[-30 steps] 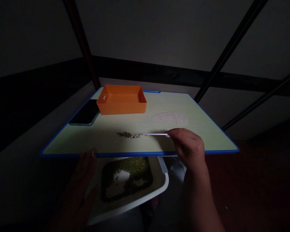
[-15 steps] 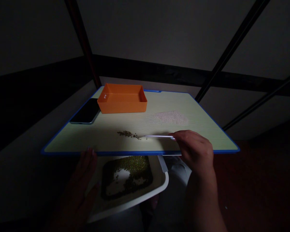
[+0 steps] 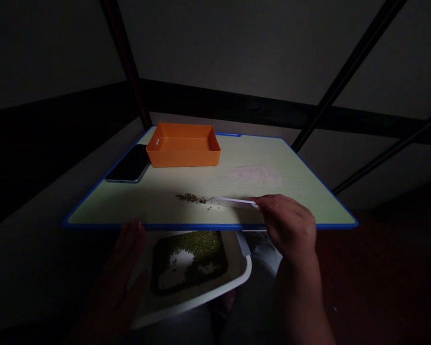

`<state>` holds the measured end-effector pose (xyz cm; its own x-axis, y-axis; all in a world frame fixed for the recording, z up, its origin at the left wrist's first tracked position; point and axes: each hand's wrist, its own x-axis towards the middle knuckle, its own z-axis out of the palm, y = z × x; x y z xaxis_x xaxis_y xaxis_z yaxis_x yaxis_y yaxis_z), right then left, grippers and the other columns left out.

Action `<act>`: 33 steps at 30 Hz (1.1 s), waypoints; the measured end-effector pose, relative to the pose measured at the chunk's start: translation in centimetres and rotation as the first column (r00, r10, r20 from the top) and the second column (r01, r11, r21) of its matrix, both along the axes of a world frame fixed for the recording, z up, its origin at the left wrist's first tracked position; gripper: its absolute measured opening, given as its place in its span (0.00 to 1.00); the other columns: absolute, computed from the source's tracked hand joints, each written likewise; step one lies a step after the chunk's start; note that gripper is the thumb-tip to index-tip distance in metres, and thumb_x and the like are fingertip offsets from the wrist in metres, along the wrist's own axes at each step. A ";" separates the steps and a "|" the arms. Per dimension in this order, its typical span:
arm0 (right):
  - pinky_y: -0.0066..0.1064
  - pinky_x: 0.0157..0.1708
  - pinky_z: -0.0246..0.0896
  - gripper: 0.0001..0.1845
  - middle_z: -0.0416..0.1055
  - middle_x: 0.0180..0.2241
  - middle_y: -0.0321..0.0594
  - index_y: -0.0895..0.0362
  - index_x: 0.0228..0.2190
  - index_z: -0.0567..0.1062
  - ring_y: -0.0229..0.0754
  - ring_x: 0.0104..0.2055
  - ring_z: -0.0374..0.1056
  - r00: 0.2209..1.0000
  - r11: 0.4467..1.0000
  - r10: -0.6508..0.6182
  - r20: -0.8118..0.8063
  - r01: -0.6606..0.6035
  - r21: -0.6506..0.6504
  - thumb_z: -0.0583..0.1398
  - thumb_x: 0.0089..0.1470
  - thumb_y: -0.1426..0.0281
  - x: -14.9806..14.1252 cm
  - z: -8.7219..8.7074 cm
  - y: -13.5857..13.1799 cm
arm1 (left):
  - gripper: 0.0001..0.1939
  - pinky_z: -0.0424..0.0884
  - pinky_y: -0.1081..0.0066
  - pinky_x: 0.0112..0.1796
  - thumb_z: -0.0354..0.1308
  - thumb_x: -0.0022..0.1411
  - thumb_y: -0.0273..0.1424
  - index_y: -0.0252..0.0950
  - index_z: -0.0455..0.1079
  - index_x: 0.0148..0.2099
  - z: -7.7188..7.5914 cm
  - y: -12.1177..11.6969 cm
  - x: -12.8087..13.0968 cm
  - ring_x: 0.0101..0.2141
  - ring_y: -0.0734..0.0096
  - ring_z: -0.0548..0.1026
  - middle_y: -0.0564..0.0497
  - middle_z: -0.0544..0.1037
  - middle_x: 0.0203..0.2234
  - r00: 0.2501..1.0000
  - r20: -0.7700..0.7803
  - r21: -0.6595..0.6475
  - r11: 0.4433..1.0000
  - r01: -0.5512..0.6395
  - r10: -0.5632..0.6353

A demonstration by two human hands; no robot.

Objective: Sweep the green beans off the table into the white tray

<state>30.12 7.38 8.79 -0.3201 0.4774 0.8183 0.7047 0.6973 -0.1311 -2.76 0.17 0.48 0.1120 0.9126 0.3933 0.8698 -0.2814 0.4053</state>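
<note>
My right hand [image 3: 287,223] is closed on a thin white card [image 3: 233,200], pinched at its right end. The card is tilted over the table [image 3: 158,208], its left tip at a small line of green beans [image 3: 188,197]. A few loose beans lie just below the card. In the shade at the lower left, my left hand [image 3: 122,268] has its fingers stretched out and thumb apart, beside a white tub [image 3: 237,282]. Whether it touches the tub's rim is too dark to tell. Many green beans [image 3: 201,244] lie inside the tub, below the table's front edge.
An orange tray [image 3: 183,159] stands at the table's back left, with a dark phone [image 3: 127,165] lying beside it. A patch of pale grains [image 3: 255,174] is spread right of the middle. The table has a blue edge, and dark panelled walls stand behind.
The card's left tip has moved slightly left and up, against the line of beans, and the card now shows more of its face. My left hand has hardly moved.
</note>
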 end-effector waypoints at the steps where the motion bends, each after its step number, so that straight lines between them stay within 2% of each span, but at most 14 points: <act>1: 0.34 0.33 0.72 0.12 0.81 0.32 0.43 0.57 0.36 0.76 0.41 0.34 0.76 1.000 1.000 -0.005 -0.001 0.005 0.000 0.56 0.57 0.81 0.0 0.0 0.0 | 0.33 0.57 0.47 0.59 0.45 0.65 0.37 0.56 0.37 0.68 0.0 0.0 0.0 0.68 0.56 0.46 0.56 0.44 0.71 1.000 -0.003 -0.003 1.000 0.005 -0.005; 7: 0.34 0.34 0.72 0.12 0.81 0.33 0.42 0.57 0.37 0.76 0.41 0.35 0.76 1.000 1.000 -0.016 -0.025 0.016 0.012 0.57 0.57 0.81 -0.2 -0.1 0.1 | 0.33 0.52 0.47 0.62 0.44 0.65 0.37 0.54 0.37 0.69 -0.3 -0.2 -0.1 0.68 0.57 0.44 0.55 0.43 0.71 1.000 0.018 -0.028 1.000 -0.007 0.007; 16: 0.34 0.33 0.72 0.13 0.80 0.32 0.42 0.57 0.37 0.77 0.41 0.34 0.76 1.000 0.999 -0.023 -0.003 0.023 0.035 0.56 0.57 0.81 -0.7 -0.1 0.2 | 0.34 0.57 0.47 0.60 0.45 0.65 0.37 0.57 0.36 0.68 0.3 -0.1 0.0 0.67 0.55 0.45 0.56 0.43 0.71 1.000 -0.001 -0.025 1.000 0.001 -0.001; 24: 0.33 0.34 0.72 0.11 0.80 0.32 0.42 0.57 0.38 0.76 0.40 0.34 0.76 1.000 1.000 -0.002 -0.019 0.002 -0.014 0.57 0.57 0.81 -0.2 0.0 -0.2 | 0.33 0.51 0.48 0.63 0.44 0.65 0.38 0.54 0.36 0.69 -0.4 -0.1 -0.2 0.69 0.58 0.43 0.56 0.42 0.71 1.000 0.025 -0.063 0.998 -0.014 0.016; 33: 0.33 0.33 0.71 0.11 0.80 0.31 0.41 0.56 0.37 0.75 0.40 0.33 0.75 1.000 0.999 0.008 -0.024 -0.009 -0.038 0.57 0.57 0.81 0.4 0.6 -0.9 | 0.33 0.51 0.47 0.63 0.44 0.65 0.38 0.55 0.36 0.69 -0.5 -0.1 -0.2 0.69 0.58 0.43 0.56 0.42 0.71 0.999 0.031 -0.053 0.998 -0.015 0.016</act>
